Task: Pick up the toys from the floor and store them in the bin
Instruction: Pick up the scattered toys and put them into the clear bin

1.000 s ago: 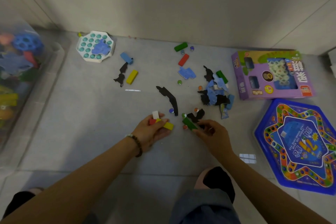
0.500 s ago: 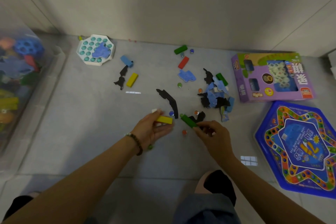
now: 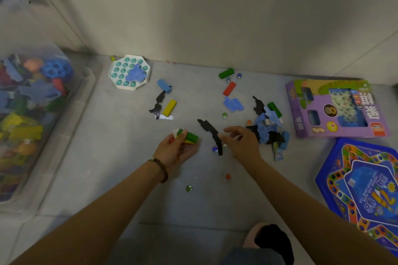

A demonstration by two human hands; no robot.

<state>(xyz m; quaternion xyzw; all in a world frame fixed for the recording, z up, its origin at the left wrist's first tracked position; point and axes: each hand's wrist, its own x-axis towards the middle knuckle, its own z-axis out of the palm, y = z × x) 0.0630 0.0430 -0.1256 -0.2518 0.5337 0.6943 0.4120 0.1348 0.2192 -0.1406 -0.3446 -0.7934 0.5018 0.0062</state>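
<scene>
Crouching over the grey floor [image 3: 107, 168]; entries run by size.

- Clear bin [image 3: 71, 127]: far left, part-filled with mixed coloured toys.
- Blue game board [image 3: 361, 189]: flat on the floor at right, with the purple box [image 3: 336, 109] just behind it.
- White octagonal board [image 3: 129, 72]: near the wall, with a blue foam piece [image 3: 135, 74] lying on it.
- Loose pile [image 3: 267, 129] of blue and black flat pieces: between my right hand and the purple box.
- My left hand [image 3: 174, 150]: fingers curled tight round a handful of blocks [image 3: 189, 136]. Green is uppermost, yellow beneath it, white at the fingertips, and a bit of red shows. They are held low over the floor, well apart from the bin.
- My right hand [image 3: 241, 144]: fingers spread and loosely bent, nothing in its grasp. It is low beside the long black piece [image 3: 212, 133]. I cannot tell whether the thumb touches it.
- Single blocks on the floor: yellow block [image 3: 169, 107] beside two small black shapes, blue block [image 3: 164, 85], red block [image 3: 229, 88], and green block [image 3: 226, 72] by the wall.
- Marbles: green marble [image 3: 188, 188] and orange marble [image 3: 227, 176] lie between my forearms. The blue marble [image 3: 214, 149] is against the black piece.
</scene>
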